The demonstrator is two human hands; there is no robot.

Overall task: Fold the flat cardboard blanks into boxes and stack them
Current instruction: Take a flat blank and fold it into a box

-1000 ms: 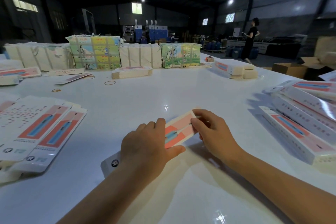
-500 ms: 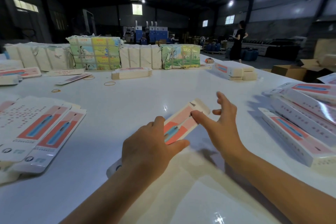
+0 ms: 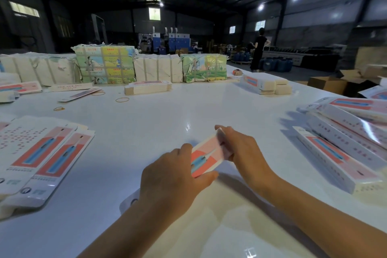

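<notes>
A half-formed box [image 3: 206, 158] is held low over the white surface [image 3: 167, 115], near its front edge, between both hands. The left hand [image 3: 170, 176] is clamped on the near part, thumb on the printed face, while the fingers [image 3: 225, 132] of the right hand [image 3: 240, 148] are closed on the far end, where the end flap is judged to be tucked. The body should be kept squared so the flap slides in without creasing; flat blanks [image 3: 41, 153] lie to the left, finished boxes [image 3: 343, 148] are piled to the right
</notes>
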